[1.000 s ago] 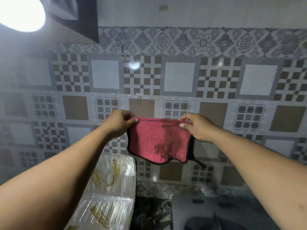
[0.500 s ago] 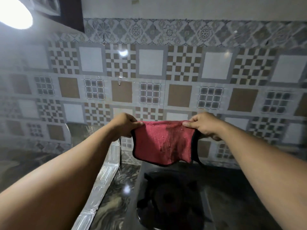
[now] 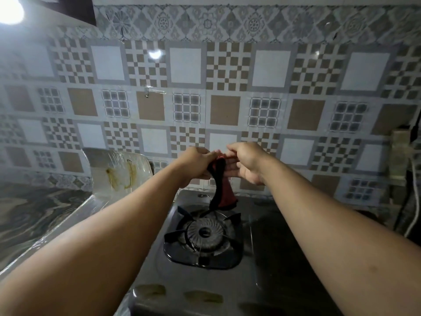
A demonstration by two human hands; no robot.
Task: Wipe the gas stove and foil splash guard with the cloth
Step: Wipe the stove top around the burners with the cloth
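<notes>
A red cloth [image 3: 222, 192] with a black edge hangs folded in a narrow bunch above the back of the gas stove [image 3: 205, 281]. My left hand [image 3: 193, 164] grips its top from the left. My right hand [image 3: 247, 161] is close beside it on the right, fingers touching the cloth's top. The stove is dark grey, with one round burner [image 3: 204, 233] under a black pan support. The foil splash guard [image 3: 118, 169] stands at the stove's left side, shiny, with brown streaks on its back panel.
A patterned tiled wall [image 3: 227, 87] runs behind the stove. Marbled countertop [image 3: 34, 213] lies left of the guard. A white cable [image 3: 413, 197] and a dark cord hang at the far right. A small hook [image 3: 147, 92] is stuck on the wall.
My hands have come together, folding the spread cloth into a narrow hanging bunch. The view has tilted down, so the stove and burner show fully.
</notes>
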